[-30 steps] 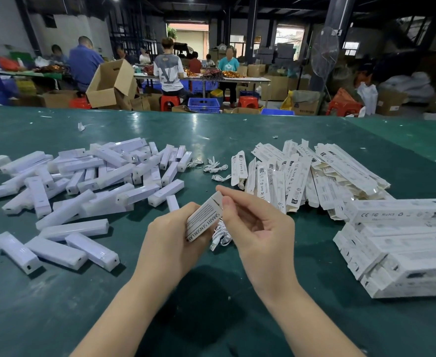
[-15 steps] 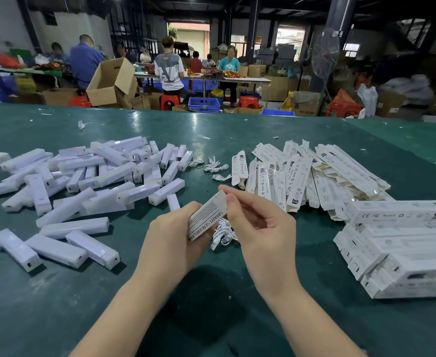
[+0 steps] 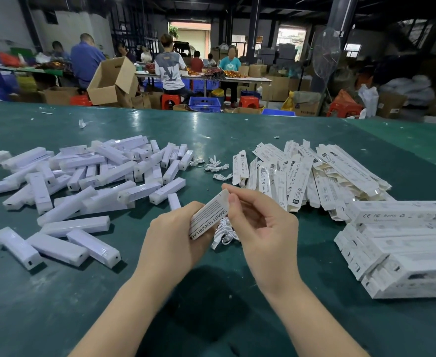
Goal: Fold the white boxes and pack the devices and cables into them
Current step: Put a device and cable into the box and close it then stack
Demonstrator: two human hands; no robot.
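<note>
My left hand [image 3: 172, 239] grips a white box [image 3: 209, 215] printed "SMART SENSOR LAMP", held tilted above the green table [image 3: 211, 305]. My right hand [image 3: 260, 228] pinches the box's upper end between thumb and forefinger. A coiled white cable [image 3: 224, 234] lies on the table just under both hands. Several white devices [image 3: 83, 176] lie in a loose pile at the left. Flat unfolded boxes [image 3: 315, 173] fan out at the right. Folded boxes [image 3: 402, 243] are stacked at the far right.
A few loose cables [image 3: 217, 167] lie between the device pile and the flat boxes. Behind the table's far edge people work at other tables among cardboard cartons [image 3: 112, 81], blue crates [image 3: 204, 104] and red stools.
The box has tipped up slightly in my hands and my right fingers have shifted along its upper end. Everything on the table lies as before.
</note>
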